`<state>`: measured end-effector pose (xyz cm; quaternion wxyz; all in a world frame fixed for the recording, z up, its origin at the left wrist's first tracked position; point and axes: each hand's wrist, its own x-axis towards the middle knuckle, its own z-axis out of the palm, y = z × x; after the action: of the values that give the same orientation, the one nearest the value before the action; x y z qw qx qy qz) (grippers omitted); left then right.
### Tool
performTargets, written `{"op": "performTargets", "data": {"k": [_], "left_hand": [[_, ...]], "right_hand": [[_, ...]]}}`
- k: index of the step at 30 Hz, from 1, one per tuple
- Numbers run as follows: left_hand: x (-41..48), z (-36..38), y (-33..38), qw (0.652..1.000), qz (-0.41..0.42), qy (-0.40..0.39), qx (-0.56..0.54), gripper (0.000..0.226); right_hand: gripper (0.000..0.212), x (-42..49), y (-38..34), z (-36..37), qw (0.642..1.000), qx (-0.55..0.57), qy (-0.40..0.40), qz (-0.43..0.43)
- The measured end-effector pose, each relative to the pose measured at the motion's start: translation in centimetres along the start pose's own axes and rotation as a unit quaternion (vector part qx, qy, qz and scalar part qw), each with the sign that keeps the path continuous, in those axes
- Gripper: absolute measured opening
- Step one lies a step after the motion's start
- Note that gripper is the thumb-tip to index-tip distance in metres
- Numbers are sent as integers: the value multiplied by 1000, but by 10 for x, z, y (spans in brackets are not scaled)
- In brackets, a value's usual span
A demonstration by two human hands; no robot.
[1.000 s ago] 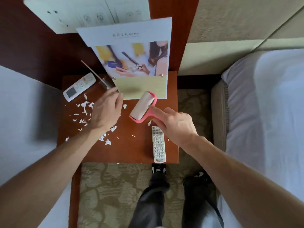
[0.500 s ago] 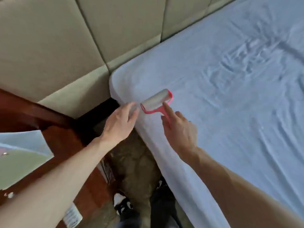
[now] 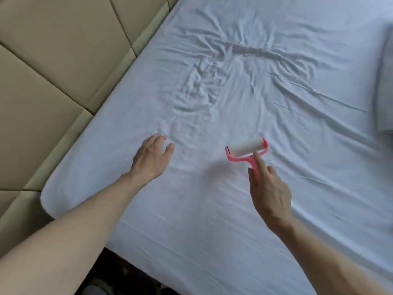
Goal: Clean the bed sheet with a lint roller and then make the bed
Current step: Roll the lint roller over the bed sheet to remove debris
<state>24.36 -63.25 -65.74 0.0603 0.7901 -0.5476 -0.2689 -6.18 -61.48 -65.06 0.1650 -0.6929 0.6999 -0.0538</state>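
Observation:
A wrinkled pale blue-white bed sheet [image 3: 276,209] covers the mattress across most of the view. My right hand [image 3: 269,195] grips the pink handle of a lint roller [image 3: 246,149], index finger stretched along the handle; its white roll sits just above or on the sheet near the middle. My left hand [image 3: 152,156] is over the sheet to the left of the roller, fingers relaxed and spread, holding nothing. I cannot tell whether it touches the sheet.
A beige padded headboard [image 3: 53,71] runs along the left and top left. A folded grey-white duvet or pillow edge [image 3: 385,81] lies at the right border. Dark floor [image 3: 127,279] shows below the mattress corner at the bottom left.
I have turned from the bedside table to the bed. My right hand has carried the lint roller out over the middle of the sheet, and my left hand has let go of the roll.

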Motion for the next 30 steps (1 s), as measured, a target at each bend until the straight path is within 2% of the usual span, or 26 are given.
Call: {"op": "performTargets", "data": {"k": [3, 8, 12, 17, 22, 26, 30], "left_hand": [[26, 5, 19, 999, 22, -2, 26, 59], [78, 7, 16, 997, 42, 9, 59, 56], [132, -6, 0, 995, 52, 22, 79, 57], [195, -18, 5, 991, 96, 7, 93, 58], [262, -9, 49, 982, 163, 15, 96, 59], [315, 13, 65, 975, 180, 16, 127, 66], [327, 39, 52, 954, 216, 104, 181, 68]], "right_hand": [[55, 10, -2, 2, 999, 4, -24, 23], [56, 19, -21, 19, 999, 9, -50, 14], [53, 40, -43, 38, 999, 1, -12, 35], [54, 78, -64, 42, 985, 38, 52, 158], [53, 132, -65, 35, 977, 27, 61, 202], [51, 187, -64, 33, 979, 13, 40, 200], [45, 250, -62, 30, 980, 2, 31, 197]]}}
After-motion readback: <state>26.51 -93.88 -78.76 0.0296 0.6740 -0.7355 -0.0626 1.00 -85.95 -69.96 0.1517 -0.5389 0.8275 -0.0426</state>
